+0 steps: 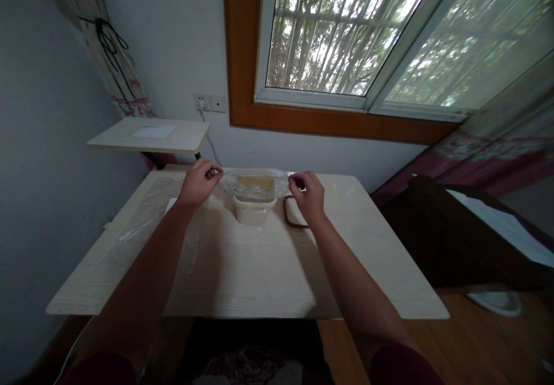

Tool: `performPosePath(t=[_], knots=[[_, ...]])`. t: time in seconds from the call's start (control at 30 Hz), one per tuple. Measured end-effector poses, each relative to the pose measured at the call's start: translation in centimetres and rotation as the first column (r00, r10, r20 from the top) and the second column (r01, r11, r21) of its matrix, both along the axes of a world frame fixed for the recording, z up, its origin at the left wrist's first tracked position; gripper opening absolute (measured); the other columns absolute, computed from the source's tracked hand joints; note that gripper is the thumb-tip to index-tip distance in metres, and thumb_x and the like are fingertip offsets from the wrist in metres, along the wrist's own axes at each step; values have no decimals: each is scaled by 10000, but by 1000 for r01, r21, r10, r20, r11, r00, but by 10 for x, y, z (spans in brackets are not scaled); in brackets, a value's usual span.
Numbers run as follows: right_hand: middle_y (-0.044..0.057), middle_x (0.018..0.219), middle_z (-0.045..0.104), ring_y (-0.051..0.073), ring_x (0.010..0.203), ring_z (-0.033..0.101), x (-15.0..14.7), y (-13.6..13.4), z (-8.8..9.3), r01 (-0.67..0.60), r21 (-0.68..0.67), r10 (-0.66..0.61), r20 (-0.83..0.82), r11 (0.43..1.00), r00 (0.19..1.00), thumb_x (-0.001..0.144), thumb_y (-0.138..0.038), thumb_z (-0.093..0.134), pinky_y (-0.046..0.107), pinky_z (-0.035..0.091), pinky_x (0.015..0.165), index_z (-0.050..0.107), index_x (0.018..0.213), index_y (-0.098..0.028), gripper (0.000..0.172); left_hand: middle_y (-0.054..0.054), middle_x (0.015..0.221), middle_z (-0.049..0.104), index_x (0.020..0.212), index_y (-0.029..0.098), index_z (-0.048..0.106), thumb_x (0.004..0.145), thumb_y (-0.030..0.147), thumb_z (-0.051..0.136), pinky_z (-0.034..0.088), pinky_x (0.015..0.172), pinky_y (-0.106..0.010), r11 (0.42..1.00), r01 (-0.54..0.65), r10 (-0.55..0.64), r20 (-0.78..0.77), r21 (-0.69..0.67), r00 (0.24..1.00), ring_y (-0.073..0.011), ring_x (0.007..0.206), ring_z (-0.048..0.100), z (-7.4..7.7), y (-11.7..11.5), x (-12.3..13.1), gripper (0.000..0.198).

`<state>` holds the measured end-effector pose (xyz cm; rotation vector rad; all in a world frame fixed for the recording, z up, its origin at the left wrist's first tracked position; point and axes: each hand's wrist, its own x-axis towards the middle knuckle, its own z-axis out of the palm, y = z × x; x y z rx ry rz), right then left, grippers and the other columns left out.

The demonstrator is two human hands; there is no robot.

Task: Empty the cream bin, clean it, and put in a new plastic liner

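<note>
A sheet of clear plastic wrap [236, 184] is stretched sideways over a small cream-coloured container [253, 213] near the far side of the table. My left hand [199, 182] pinches the wrap's left end, fingers closed. At the other end my right hand [308, 193] pinches the wrap between thumb and fingers. Through the film the container's inside looks yellowish; what is in it I cannot make out. A brown rounded frame-like lid or ring [294, 223] lies flat to the right of the container, partly behind my right wrist.
The wooden table [277, 281] carries a crumpled clear plastic sheet [138, 223] on its left. A raised shelf [182, 137] with a paper label stands at the back left. A wall socket [210, 103] with a plugged cable is behind. Dark furniture [459, 240] stands at right.
</note>
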<state>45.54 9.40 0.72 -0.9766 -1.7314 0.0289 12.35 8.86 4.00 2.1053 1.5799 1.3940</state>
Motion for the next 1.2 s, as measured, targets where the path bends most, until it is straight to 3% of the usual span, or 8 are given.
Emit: performPosePath(t=[0.13,0.3,0.4,0.57,0.73,0.87,1.07,1.2], knots=[[54,926,664,197,834,625,7,-3,-7,-57,20,56,62,998,997,946,-260,602,358,528,768,688,971,-244,91,-36,903,553,810,191,675,821,207,630,512,805,-312,997,72,-73,43,31,996,-175,859,589,-8,-5,-7,49],[84,1051,689,233,938,634,8,-8,-5,-123,-69,126,42,990,991,901,-266,623,402,535,817,656,972,-257,79,-65,1035,592,816,201,620,812,266,668,528,864,-314,985,169,-163,131,-36,978,-203,1040,598,-9,-15,-6,81],[82,1105,696,223,899,628,5,-12,0,-133,-155,132,-15,979,991,892,-320,648,397,527,811,660,1065,-256,185,-73,1099,622,940,201,636,784,314,716,521,879,-310,969,223,-190,250,-109,949,-203,1060,603,-7,-21,-3,209],[50,1030,702,194,801,585,1,-14,9,-158,-258,130,-123,953,984,952,-444,622,365,501,781,665,1244,-266,344,-85,1094,677,1118,190,682,829,431,707,502,933,-340,932,294,-189,407,-211,894,-209,1029,627,-4,-24,-3,378],[39,898,669,220,862,581,-1,-10,14,-189,-237,201,30,953,979,908,-451,719,378,478,798,759,1116,-285,270,-66,996,654,993,199,760,800,467,744,497,850,-318,953,224,-183,200,-204,963,-204,940,611,1,-22,-4,331],[42,860,657,242,904,597,-4,-10,13,-197,-162,215,104,967,971,902,-386,737,436,481,876,787,947,-296,113,-49,913,616,917,212,769,813,430,728,490,797,-322,971,201,-197,37,-133,980,-191,859,590,5,-25,-4,245],[80,1048,679,263,1038,626,-1,-21,12,-150,-6,150,92,989,984,922,-330,697,472,513,921,738,916,-294,55,-60,924,617,839,218,725,838,336,705,503,838,-336,986,158,-159,2,43,987,-198,887,600,4,-34,-4,120],[88,1103,695,274,1085,635,4,-23,11,-136,-13,136,85,991,987,930,-323,667,493,522,946,661,886,-281,61,-52,860,621,781,219,672,818,263,696,496,815,-337,987,133,-132,-17,96,991,-198,843,585,-3,-35,-7,62]])
